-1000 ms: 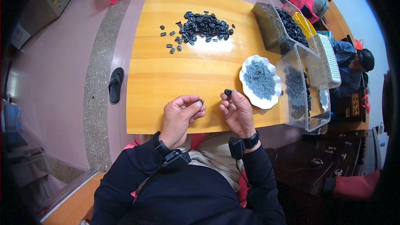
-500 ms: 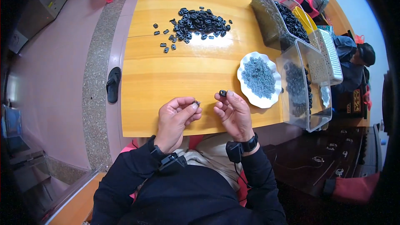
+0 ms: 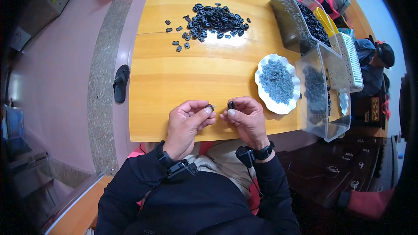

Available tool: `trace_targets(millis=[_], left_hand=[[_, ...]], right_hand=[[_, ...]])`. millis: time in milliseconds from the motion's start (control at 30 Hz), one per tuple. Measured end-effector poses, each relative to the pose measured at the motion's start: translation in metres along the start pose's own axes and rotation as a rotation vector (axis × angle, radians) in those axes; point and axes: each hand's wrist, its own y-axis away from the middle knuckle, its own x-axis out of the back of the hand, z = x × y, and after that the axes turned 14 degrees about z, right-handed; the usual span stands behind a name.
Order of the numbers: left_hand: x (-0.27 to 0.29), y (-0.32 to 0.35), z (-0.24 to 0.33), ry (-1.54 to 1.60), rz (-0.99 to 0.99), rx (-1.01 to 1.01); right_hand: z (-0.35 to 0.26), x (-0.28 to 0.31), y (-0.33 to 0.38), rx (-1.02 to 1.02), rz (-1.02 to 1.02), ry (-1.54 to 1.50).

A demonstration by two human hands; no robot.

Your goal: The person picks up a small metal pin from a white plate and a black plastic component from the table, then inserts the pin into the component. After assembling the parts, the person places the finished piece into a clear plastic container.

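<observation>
Over the near edge of the wooden table [image 3: 174, 78], my two hands face each other a short way apart. My left hand [image 3: 187, 124] pinches a small dark plastic piece [image 3: 211, 106] with a thin pale tip, mostly hidden by thumb and finger. Between thumb and fingertips of my right hand [image 3: 248, 119] stands a black oval cord lock part [image 3: 231, 105]. To the right, a white scalloped plate [image 3: 281, 109] holds many small grey metal springs [image 3: 276, 82]. A pile of black two-hole cord locks [image 3: 217, 21] lies farther back, several strewn at its left.
Clear plastic bins [image 3: 311, 124] with black parts line the table's right side, beside a white perforated basket [image 3: 346, 63] and a yellow container [image 3: 324, 19]. Two people [image 3: 370, 56] sit beyond. A black slipper [image 3: 121, 83] lies on the floor at left.
My right hand has turned its black part upright and come nearer to my left hand. The left hand keeps its pinch. The whole view has shifted slightly.
</observation>
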Motion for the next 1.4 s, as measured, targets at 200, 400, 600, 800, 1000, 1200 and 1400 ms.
trace_targets(millis=[200,400,600,800,1000,1200,1400], left_hand=[[-0.0001,0.0011,0.0005,-0.015,-0.027,0.015],[-0.0005,0.0001,-0.0001,-0.006,-0.049,0.038],[0.0020,-0.0011,-0.0011,-0.036,-0.066,0.056],[0.0028,-0.0011,-0.0022,-0.051,-0.062,0.063],[0.0005,0.0003,-0.0022,-0.054,-0.060,0.057],[0.0035,-0.0010,-0.0021,-0.049,-0.053,0.044],[0.0017,-0.0003,-0.0028,-0.027,-0.043,0.047]], right_hand=[[0.0017,-0.0032,0.0004,0.036,0.037,0.185],[0.0040,-0.0015,-0.0002,0.105,-0.028,0.336],[0.0054,-0.0008,0.0004,0.119,-0.017,0.345],[0.0049,-0.0021,0.0015,0.147,-0.009,0.361],[0.0059,0.0010,0.0014,0.105,0.007,0.317],[0.0040,-0.0024,0.0016,0.089,0.009,0.295],[0.0058,-0.0004,0.0007,0.103,-0.010,0.261]])
